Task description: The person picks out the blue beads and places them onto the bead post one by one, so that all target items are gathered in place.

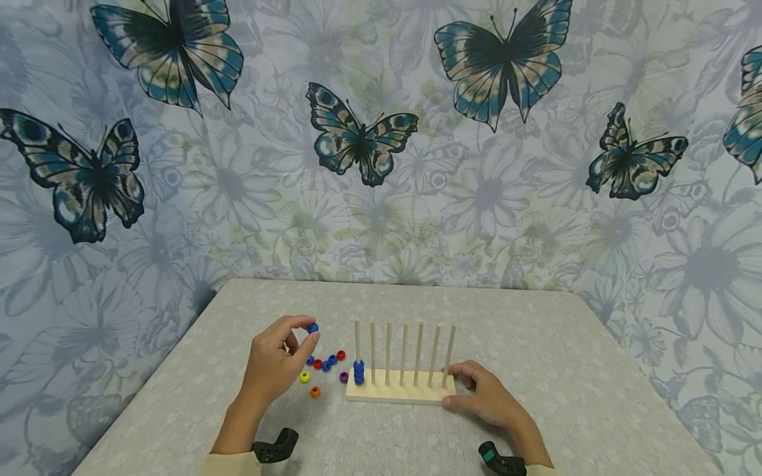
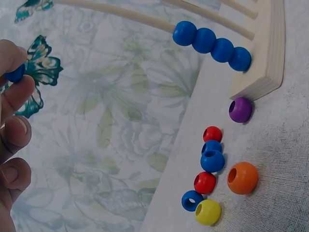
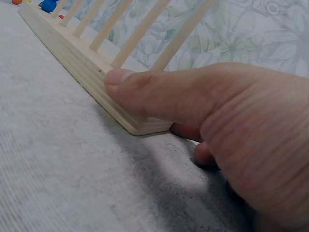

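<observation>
My left hand pinches a blue bead between thumb and forefinger, raised left of a wooden peg rack. In the left wrist view, this bead is partly covered by the fingertips. Several blue beads are stacked on the rack's leftmost peg; the other upright pegs are bare. My right hand grips the right end of the rack's base, thumb on the near side and fingers behind. The right wrist view shows that thumb pressed against the base's edge.
Loose beads lie on the table left of the rack: a purple bead beside its end, an orange bead, a yellow bead, and several red and blue beads. A butterfly-patterned wall rises behind the table.
</observation>
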`<action>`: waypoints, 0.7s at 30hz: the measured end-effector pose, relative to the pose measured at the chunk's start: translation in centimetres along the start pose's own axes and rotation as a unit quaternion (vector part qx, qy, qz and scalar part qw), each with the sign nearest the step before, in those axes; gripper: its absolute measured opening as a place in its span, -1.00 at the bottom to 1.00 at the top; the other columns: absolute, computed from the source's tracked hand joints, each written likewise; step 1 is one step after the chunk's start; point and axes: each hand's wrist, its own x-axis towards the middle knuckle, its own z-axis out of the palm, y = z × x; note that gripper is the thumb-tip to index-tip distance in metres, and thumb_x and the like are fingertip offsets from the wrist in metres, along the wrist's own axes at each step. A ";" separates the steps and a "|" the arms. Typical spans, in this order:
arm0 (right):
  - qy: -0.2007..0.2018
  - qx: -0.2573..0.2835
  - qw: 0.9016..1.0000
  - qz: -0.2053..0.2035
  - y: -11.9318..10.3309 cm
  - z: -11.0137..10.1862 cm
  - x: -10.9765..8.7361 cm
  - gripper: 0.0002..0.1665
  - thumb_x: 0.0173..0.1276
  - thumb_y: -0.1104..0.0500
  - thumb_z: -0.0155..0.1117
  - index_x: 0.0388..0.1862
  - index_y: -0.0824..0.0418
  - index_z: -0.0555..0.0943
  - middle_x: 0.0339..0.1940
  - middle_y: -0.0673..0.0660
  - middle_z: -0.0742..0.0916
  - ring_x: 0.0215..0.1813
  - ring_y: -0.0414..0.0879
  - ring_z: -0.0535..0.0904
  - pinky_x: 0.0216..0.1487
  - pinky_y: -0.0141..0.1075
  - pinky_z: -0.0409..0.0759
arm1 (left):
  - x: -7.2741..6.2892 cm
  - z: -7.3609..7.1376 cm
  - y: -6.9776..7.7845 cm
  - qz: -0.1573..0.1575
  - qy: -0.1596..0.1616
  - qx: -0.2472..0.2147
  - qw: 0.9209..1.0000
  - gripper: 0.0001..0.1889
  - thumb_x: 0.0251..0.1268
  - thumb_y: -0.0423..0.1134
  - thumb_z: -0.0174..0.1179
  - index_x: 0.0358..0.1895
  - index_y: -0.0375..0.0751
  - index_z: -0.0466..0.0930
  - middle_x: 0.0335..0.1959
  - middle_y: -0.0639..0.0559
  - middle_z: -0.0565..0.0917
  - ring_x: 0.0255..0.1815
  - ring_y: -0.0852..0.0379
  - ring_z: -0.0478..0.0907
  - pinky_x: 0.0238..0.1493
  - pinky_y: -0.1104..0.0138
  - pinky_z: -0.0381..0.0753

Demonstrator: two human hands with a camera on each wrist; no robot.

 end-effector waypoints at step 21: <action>-0.002 -0.004 1.000 -0.008 0.7 -0.4 0.1 -0.35 0.06 -0.16 0.60 0.16 -0.12 0.61 -0.02 -0.08 0.63 -0.09 -0.09 0.38 -0.08 -0.30 0.39 | 2.1 0.9 2.8 0.032 -0.005 -0.008 0.999 -0.71 0.16 -0.30 0.44 -0.04 -0.07 0.70 -0.28 0.15 0.68 -0.62 0.36 0.25 -0.60 0.57 0.21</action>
